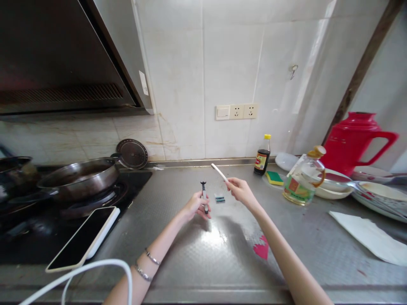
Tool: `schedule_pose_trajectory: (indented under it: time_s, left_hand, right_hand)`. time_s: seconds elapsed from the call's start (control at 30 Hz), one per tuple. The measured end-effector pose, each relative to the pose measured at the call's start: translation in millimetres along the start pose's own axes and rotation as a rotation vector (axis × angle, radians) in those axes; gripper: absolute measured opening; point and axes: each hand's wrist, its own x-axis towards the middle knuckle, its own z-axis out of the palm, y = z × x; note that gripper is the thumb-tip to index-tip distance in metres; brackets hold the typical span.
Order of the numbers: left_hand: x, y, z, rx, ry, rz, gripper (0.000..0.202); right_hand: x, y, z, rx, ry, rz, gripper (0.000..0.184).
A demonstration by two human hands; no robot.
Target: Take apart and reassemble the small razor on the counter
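My left hand (pixel 197 205) is closed around the grip of a razor handle (pixel 204 195), grey and black, its forked top pointing away from me with no blade head on it. Just right of it, a small greenish razor cartridge (pixel 219 198) lies on the steel counter. Between the fingertips of my right hand (pixel 239 191) is a slim white stick (pixel 219 172) with a darker tip, tilted up and to the left above the counter. Its lower end is hidden in the fingers, and I cannot make out its kind.
On the left, a steel pan (pixel 79 178) sits on the black stove, beside a phone (pixel 83 239) with a white cable. A soy sauce bottle (pixel 262 157), sponge (pixel 274 178), oil jug (pixel 302 180), red thermos (pixel 351 142), stacked dishes (pixel 378 195) and white paper (pixel 370 237) stand or lie right.
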Motion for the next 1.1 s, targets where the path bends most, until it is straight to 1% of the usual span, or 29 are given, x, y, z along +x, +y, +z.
schedule_pose_trajectory:
  time_s: [0.1, 0.17, 0.3, 0.4, 0.53, 0.67, 0.8, 0.93, 1.03, 1.1]
  left_hand:
    - [0, -3, -2.0, -0.012, 0.02, -0.015, 0.033]
    - [0, -2, -1.6, -0.016, 0.015, -0.019, 0.033]
    - [-2, -1, 1.7, -0.028, -0.023, -0.02, 0.035]
    - [-4, 1, 4.9, -0.051, -0.04, -0.027, 0.032]
    - [-7, 5, 8.7, -0.103, -0.051, -0.053, 0.023]
    - [-9, 8, 10.6, -0.17, -0.058, -0.058, 0.017]
    - [-9, 7, 10.3, -0.208, -0.078, -0.062, 0.014]
    - [-8, 4, 10.0, -0.193, -0.105, -0.071, 0.019]
    - [-9, 3, 10.8, -0.183, -0.115, -0.074, 0.021]
    - [-9, 3, 11.5, -0.183, -0.119, -0.088, 0.021]
  right_hand:
    - [9, 0, -2, -0.089, -0.062, -0.087, 0.043]
    - [11, 5, -2, -0.135, -0.091, -0.146, 0.044]
    - [13, 25, -3, -0.185, -0.113, -0.181, 0.045]
    - [13, 39, -7, -0.199, -0.143, -0.201, 0.044]
    - [12, 47, -11, -0.299, -0.125, -0.255, 0.038]
    - [10, 47, -13, -0.486, -0.118, -0.36, 0.033]
    - [9, 48, -13, -0.615, -0.097, -0.36, 0.034]
    - [9, 50, -12, -0.705, -0.042, -0.342, 0.033]
    - [8, 50, -10, -0.721, 0.005, -0.313, 0.034]
    - [8, 50, -9, -0.693, -0.02, -0.308, 0.034]
